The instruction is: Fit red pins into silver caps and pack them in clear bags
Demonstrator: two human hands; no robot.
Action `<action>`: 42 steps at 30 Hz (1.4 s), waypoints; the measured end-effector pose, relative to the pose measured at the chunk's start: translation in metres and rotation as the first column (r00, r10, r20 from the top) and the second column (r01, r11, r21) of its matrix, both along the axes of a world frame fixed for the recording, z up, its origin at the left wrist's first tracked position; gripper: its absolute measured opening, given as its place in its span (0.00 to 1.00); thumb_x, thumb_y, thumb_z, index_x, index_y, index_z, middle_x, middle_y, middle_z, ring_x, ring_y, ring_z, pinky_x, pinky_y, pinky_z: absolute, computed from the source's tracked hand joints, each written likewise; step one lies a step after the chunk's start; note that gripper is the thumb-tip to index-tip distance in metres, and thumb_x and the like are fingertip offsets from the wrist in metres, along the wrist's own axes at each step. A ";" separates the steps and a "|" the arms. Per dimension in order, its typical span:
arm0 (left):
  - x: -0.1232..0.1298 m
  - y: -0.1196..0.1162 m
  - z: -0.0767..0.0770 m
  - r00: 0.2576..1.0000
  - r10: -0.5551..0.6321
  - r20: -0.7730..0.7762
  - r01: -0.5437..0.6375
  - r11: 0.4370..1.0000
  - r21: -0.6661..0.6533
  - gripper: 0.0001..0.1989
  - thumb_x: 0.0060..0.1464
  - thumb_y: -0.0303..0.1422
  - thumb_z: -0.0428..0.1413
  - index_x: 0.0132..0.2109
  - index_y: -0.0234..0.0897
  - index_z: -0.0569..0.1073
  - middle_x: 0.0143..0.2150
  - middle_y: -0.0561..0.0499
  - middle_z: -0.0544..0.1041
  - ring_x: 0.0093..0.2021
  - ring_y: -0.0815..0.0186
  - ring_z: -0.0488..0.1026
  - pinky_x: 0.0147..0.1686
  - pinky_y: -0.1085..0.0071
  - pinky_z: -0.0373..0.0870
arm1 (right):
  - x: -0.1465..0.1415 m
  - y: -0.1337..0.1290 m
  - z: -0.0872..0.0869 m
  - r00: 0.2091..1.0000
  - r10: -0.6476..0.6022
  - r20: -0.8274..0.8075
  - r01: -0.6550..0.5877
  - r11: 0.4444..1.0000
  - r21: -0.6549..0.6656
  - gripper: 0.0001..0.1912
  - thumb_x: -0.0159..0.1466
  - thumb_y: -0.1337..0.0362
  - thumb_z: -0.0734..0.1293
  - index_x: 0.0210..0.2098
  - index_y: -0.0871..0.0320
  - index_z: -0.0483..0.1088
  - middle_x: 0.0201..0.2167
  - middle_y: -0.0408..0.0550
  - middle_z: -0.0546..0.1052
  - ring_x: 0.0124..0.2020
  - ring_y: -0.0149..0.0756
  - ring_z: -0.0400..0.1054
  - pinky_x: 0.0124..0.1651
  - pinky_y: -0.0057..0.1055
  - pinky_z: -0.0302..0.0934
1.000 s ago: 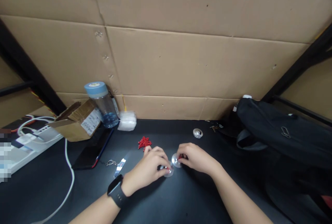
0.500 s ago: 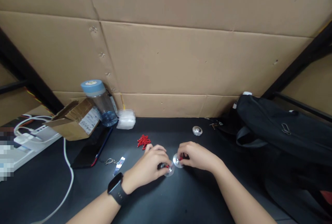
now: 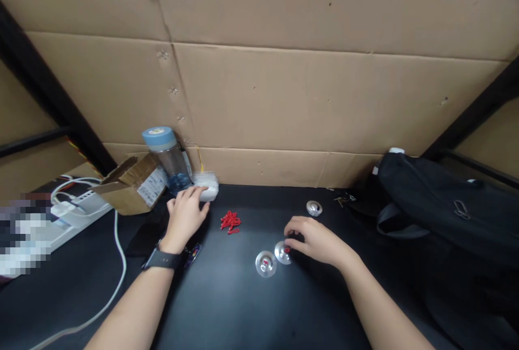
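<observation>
Right grip [image 3: 317, 239] hangs part-open, thumb over the edge of the right clear disc [image 3: 283, 256], contact unclear. Left grip [image 3: 184, 217], loosely curled, has gone from the left clear disc [image 3: 260, 267] to the clear packets [image 3: 210, 193] behind-left of the red pile [image 3: 229, 219]; whether it holds any, I can't tell. Both round discs lie flat, near-right of the pile. One red strand [image 3: 234, 231] beside it runs roughly left-right.

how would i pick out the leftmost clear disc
On the black table, find the right hand. Beside it lies another clear disc; the leftmost disc is that one's neighbour, also red in the middle, but farther from the hand.
</observation>
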State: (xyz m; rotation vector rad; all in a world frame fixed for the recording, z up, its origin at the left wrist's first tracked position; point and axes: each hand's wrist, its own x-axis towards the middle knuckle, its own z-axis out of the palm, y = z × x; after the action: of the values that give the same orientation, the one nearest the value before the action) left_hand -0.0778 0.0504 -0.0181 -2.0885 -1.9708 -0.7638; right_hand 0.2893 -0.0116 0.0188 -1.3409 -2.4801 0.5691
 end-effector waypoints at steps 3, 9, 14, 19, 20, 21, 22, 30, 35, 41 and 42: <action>-0.012 0.005 -0.006 0.998 0.032 -0.049 -0.033 0.999 -0.023 0.11 0.58 0.34 0.57 0.48 0.45 0.80 0.55 0.47 0.77 0.56 0.50 0.66 0.47 0.56 0.57 | -0.002 -0.002 0.002 1.000 0.020 -0.002 -0.020 1.000 -0.020 0.09 0.67 0.56 0.67 0.39 0.55 0.75 0.38 0.47 0.77 0.39 0.38 0.72 0.43 0.30 0.63; -0.014 0.005 -0.006 0.996 0.082 -0.040 -0.080 0.995 0.055 0.11 0.63 0.34 0.53 0.37 0.43 0.81 0.50 0.47 0.80 0.54 0.50 0.65 0.48 0.53 0.54 | -0.003 -0.004 0.003 0.999 0.044 -0.001 -0.044 0.999 -0.029 0.09 0.67 0.57 0.67 0.41 0.55 0.75 0.39 0.48 0.77 0.40 0.38 0.72 0.45 0.31 0.63; -0.014 0.006 -0.008 0.998 0.040 -0.041 -0.039 0.999 0.028 0.08 0.56 0.35 0.58 0.42 0.46 0.81 0.55 0.49 0.78 0.57 0.49 0.63 0.49 0.54 0.53 | -0.003 -0.006 0.006 0.999 0.045 0.006 -0.045 0.999 -0.029 0.08 0.67 0.58 0.68 0.41 0.55 0.75 0.40 0.48 0.77 0.40 0.38 0.72 0.45 0.30 0.62; -0.012 0.010 -0.017 0.995 0.103 -0.012 -0.102 0.994 0.032 0.11 0.61 0.35 0.54 0.37 0.43 0.81 0.52 0.47 0.79 0.56 0.50 0.65 0.48 0.53 0.53 | -0.002 -0.008 0.006 0.998 0.050 0.022 -0.050 0.998 -0.024 0.07 0.66 0.59 0.68 0.41 0.54 0.75 0.40 0.48 0.77 0.41 0.38 0.73 0.44 0.30 0.62; -0.013 0.011 -0.019 0.994 0.107 -0.006 -0.106 0.994 0.031 0.10 0.61 0.35 0.55 0.38 0.43 0.81 0.53 0.47 0.79 0.56 0.50 0.65 0.48 0.54 0.53 | -0.002 -0.008 0.006 0.998 0.052 0.024 -0.052 0.998 -0.024 0.07 0.66 0.59 0.68 0.41 0.54 0.75 0.40 0.48 0.77 0.40 0.38 0.73 0.44 0.30 0.62; -0.013 0.012 -0.020 0.994 0.105 -0.004 -0.105 0.994 0.030 0.09 0.59 0.35 0.56 0.40 0.44 0.81 0.54 0.47 0.79 0.56 0.49 0.64 0.48 0.54 0.53 | -0.002 -0.008 0.005 0.998 0.055 0.025 -0.054 0.998 -0.025 0.07 0.66 0.60 0.68 0.41 0.54 0.75 0.40 0.48 0.77 0.40 0.38 0.73 0.44 0.30 0.62; -0.014 0.012 -0.021 0.995 0.100 -0.004 -0.100 0.995 0.029 0.09 0.58 0.36 0.57 0.43 0.45 0.81 0.56 0.47 0.78 0.57 0.49 0.64 0.48 0.54 0.53 | -0.002 -0.008 0.005 0.998 0.058 0.025 -0.057 0.998 -0.024 0.07 0.66 0.60 0.68 0.41 0.54 0.75 0.40 0.48 0.77 0.41 0.38 0.73 0.44 0.30 0.62; -0.012 0.014 -0.024 0.995 0.096 0.016 -0.097 0.991 0.096 0.12 0.63 0.34 0.52 0.39 0.43 0.81 0.52 0.46 0.80 0.58 0.50 0.64 0.50 0.53 0.49 | -0.002 -0.009 0.006 0.998 0.057 0.029 -0.056 0.998 -0.035 0.07 0.65 0.60 0.68 0.41 0.54 0.76 0.41 0.48 0.78 0.41 0.39 0.73 0.44 0.30 0.62; -0.007 0.007 -0.009 0.991 0.107 0.085 -0.119 0.982 0.149 0.10 0.62 0.35 0.52 0.39 0.41 0.79 0.49 0.46 0.81 0.55 0.51 0.67 0.48 0.55 0.49 | -0.002 -0.009 0.007 0.999 0.046 0.025 -0.045 0.998 -0.039 0.07 0.65 0.60 0.68 0.41 0.54 0.76 0.41 0.47 0.78 0.40 0.38 0.73 0.44 0.30 0.62; 0.011 -0.010 0.014 0.984 0.048 0.169 -0.100 0.943 0.319 0.10 0.65 0.35 0.51 0.42 0.40 0.78 0.44 0.45 0.82 0.51 0.54 0.72 0.52 0.56 0.47 | -0.002 -0.010 0.009 0.999 0.053 0.010 -0.053 0.998 -0.041 0.08 0.65 0.59 0.69 0.41 0.56 0.76 0.38 0.48 0.77 0.37 0.36 0.72 0.40 0.28 0.61; 0.019 -0.016 0.017 0.988 -0.003 0.152 -0.047 0.944 0.326 0.10 0.65 0.35 0.51 0.43 0.40 0.78 0.44 0.45 0.82 0.50 0.55 0.73 0.52 0.56 0.47 | -0.003 -0.010 0.009 0.998 0.059 0.003 -0.059 0.997 -0.043 0.08 0.64 0.59 0.69 0.40 0.56 0.76 0.37 0.47 0.77 0.37 0.35 0.71 0.39 0.27 0.61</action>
State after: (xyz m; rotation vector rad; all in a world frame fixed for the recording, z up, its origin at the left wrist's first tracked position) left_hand -0.0584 0.0348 -0.0006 -1.8569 -1.7816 -1.1864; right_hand 0.2863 -0.0214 0.0279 -1.2885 -2.5318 0.6369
